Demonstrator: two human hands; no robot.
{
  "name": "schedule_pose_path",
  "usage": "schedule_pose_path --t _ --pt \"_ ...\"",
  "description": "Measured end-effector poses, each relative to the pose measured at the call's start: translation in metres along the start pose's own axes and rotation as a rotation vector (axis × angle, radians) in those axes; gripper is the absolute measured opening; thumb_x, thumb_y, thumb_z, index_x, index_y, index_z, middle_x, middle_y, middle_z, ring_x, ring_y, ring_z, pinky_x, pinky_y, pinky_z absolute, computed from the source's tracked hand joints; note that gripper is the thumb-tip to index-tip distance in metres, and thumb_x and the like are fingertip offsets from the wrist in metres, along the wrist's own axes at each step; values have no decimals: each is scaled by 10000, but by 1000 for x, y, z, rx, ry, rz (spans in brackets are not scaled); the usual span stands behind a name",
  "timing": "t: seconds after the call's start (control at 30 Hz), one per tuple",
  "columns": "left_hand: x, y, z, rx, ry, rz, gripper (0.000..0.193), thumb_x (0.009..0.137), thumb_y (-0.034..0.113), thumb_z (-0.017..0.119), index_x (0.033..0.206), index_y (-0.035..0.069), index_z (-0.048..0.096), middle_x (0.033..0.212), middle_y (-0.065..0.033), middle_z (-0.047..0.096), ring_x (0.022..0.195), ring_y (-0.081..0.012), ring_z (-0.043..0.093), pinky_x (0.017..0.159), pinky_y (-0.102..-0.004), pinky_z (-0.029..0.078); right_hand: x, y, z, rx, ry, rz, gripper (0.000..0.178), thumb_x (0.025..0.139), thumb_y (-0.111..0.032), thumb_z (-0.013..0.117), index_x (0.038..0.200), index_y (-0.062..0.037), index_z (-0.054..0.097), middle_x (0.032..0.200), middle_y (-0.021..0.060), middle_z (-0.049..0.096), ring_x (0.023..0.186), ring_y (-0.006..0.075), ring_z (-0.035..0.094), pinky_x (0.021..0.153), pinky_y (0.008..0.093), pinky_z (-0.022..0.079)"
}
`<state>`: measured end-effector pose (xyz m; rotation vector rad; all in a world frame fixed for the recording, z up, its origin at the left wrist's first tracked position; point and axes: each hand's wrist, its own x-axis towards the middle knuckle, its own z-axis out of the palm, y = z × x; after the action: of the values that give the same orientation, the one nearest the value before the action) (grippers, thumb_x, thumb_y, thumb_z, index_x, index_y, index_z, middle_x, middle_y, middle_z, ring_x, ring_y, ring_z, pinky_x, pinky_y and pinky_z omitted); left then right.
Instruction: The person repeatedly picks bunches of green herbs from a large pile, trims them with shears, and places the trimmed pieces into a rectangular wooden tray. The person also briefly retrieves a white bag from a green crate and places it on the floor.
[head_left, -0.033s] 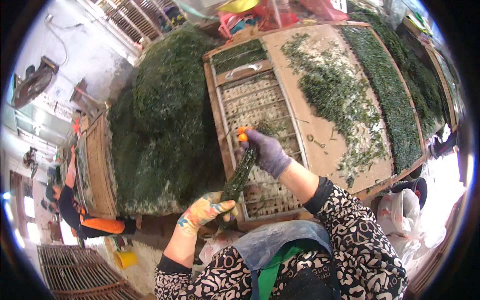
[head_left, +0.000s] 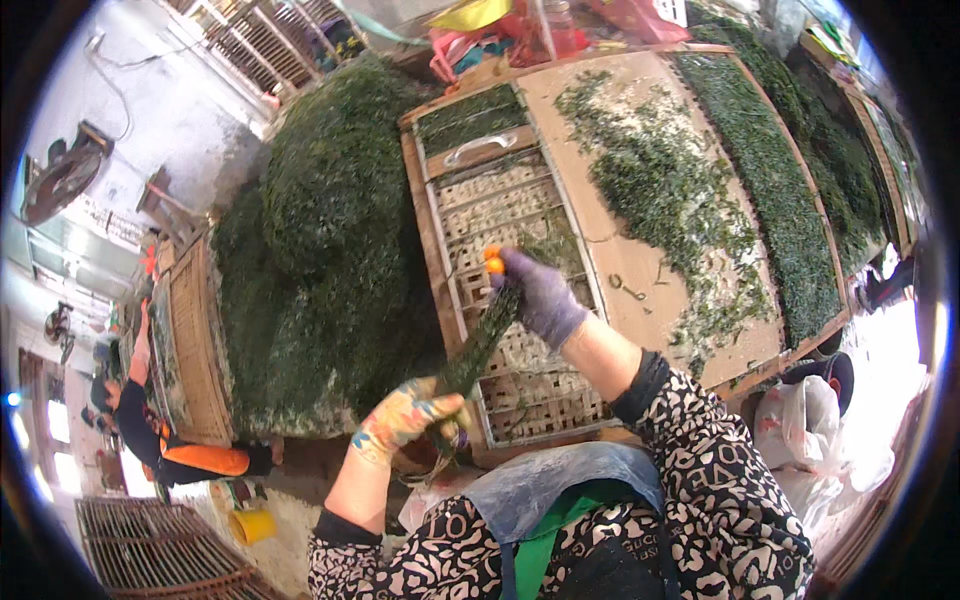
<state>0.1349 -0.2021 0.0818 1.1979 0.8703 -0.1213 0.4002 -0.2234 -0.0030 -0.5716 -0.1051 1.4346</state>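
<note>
A long bundle of dark green stringy plant strands (head_left: 481,343) slants over a slatted frame, blurred in part. My right hand (head_left: 545,303), in a purple glove, is closed round its upper end. Two small orange bits (head_left: 494,259) show at that hand's fingertips; I cannot tell whether they are worn or held. My left hand (head_left: 405,418), in a pale flower-patterned glove, grips the bundle's lower part. Loose strand ends hang below it. Beneath the bundle, the frame (head_left: 506,186) has a white handle bar and slats with gaps.
To the left rises a big heap of green strands (head_left: 330,230). On the right, a tan board (head_left: 560,110) carries scattered green bits (head_left: 660,180) and a dense green strip (head_left: 765,190). A person (head_left: 165,440) works at the far left. White plastic bags (head_left: 800,425) stand at right.
My right hand has turned slightly and shifted a little to the right, with the orange bits higher. My left hand still grips the bundle, and more loose ends show below it.
</note>
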Motion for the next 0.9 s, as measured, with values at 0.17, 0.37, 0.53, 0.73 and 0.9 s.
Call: schedule_pose_path --t 0.17,0.37,0.53,0.73,0.9 --pt "90 81 -51 -120 135 320 271 890 149 760 1112 34 657 840 -87 718 645 -143 631 596 -280 489 60 -119 9 -73 25 -280 285 1002 -251 631 1173 -24 659 936 44 696 788 160 667 729 311 563" --pt "221 167 -108 -6 266 457 355 870 122 783 1149 -34 627 827 -77 687 713 -152 644 594 -270 485 119 -239 -5 -692 199 -264 272 962 -293 670 1149 -101 718 1033 19 741 927 162 692 810 345 552" --pt "283 149 -138 115 402 214 313 850 121 796 1070 -54 658 694 -73 679 569 -172 635 520 -287 482 126 -233 -15 -1649 713 -472 266 888 -317 682 1019 -86 689 889 107 730 807 271 716 757 441 555" --pt "278 139 -186 108 249 352 446 839 148 788 1197 -71 638 943 -111 721 794 -183 681 675 -289 521 171 -139 -2 -2127 84 -257 243 890 -274 613 1079 -170 724 996 117 743 972 360 690 858 445 539" --pt "219 144 -197 803 960 580 381 792 58 742 1166 45 676 1146 -119 683 1124 -285 622 950 -383 488 179 -125 -3 -1885 152 -233 271 853 -268 644 1089 -179 745 1007 107 746 986 311 698 882 419 538"
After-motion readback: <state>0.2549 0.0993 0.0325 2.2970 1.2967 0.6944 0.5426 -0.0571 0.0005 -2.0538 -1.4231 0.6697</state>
